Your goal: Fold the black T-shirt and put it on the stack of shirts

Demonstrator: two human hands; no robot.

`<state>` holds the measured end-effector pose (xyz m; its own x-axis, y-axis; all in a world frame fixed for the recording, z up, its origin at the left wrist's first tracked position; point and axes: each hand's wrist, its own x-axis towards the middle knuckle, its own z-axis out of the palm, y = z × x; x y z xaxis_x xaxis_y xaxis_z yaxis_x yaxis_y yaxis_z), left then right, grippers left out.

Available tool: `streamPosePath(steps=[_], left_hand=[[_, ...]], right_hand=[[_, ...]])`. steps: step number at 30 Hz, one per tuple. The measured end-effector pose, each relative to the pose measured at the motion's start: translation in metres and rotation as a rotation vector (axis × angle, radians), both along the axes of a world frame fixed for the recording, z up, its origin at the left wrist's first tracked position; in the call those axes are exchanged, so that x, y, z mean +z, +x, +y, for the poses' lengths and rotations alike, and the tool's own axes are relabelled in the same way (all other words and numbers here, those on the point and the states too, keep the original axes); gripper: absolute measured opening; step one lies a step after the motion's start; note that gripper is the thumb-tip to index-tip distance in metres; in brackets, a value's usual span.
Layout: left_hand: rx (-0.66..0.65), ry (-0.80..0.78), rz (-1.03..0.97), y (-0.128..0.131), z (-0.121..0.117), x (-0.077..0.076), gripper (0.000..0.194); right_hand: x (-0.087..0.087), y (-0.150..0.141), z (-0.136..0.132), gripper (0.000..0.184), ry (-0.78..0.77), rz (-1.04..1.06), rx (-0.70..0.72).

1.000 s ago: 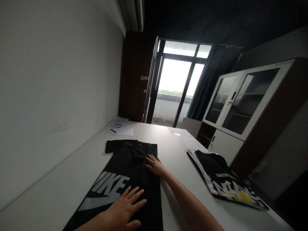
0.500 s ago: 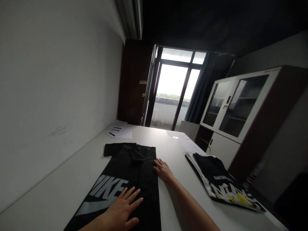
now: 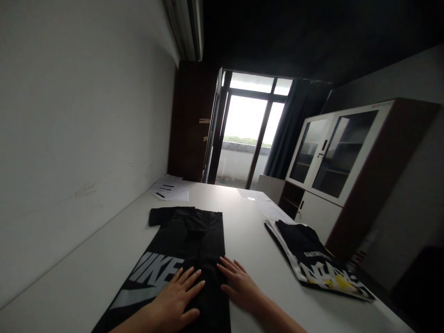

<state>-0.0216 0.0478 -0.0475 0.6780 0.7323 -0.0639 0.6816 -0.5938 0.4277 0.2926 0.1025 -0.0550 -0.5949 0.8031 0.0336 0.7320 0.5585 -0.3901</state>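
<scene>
A black T-shirt (image 3: 204,245) with large grey lettering and a swoosh lies partly folded on the white table (image 3: 104,259). One sleeve sticks out at its far left, and its right side is a straight folded edge. My left hand (image 3: 176,296) rests flat on the shirt beside the print, fingers spread. Along the right edge lies my right hand (image 3: 239,282), fingers stretched out, their tips touching the black cloth and the palm over the table. Neither hand grips the fabric.
To the right, a stack of folded clothes (image 3: 312,254), black on top with white and yellow print, lies near the table's edge. Papers (image 3: 169,188) lie at the far left, and more sheets (image 3: 268,208) at the far right. A wall (image 3: 86,138) borders the left side; a cabinet (image 3: 319,199) stands beyond.
My right hand has slid toward me along the shirt's right edge. My left hand stays almost in place on the shirt. The view has shifted slightly.
</scene>
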Motion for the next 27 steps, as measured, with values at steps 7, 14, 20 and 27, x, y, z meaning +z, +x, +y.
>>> streamPosePath(steps=[7,14,20,27], left_hand=[[0.015,0.031,0.007,0.0,0.008,-0.004,0.075],[0.085,0.039,0.01,-0.011,0.018,-0.002,0.069],[0.396,0.168,0.117,-0.083,0.046,0.009,0.057],[0.794,0.226,0.247,-0.164,0.076,-0.005,0.06]], right_hand=[[0.004,0.001,-0.04,0.071,-0.061,0.033,0.06],[0.007,0.0,-0.04,0.072,-0.056,0.028,-0.004],[0.004,-0.001,-0.038,0.072,-0.047,0.012,0.009],[-0.001,-0.003,-0.035,0.069,-0.042,0.013,-0.038]])
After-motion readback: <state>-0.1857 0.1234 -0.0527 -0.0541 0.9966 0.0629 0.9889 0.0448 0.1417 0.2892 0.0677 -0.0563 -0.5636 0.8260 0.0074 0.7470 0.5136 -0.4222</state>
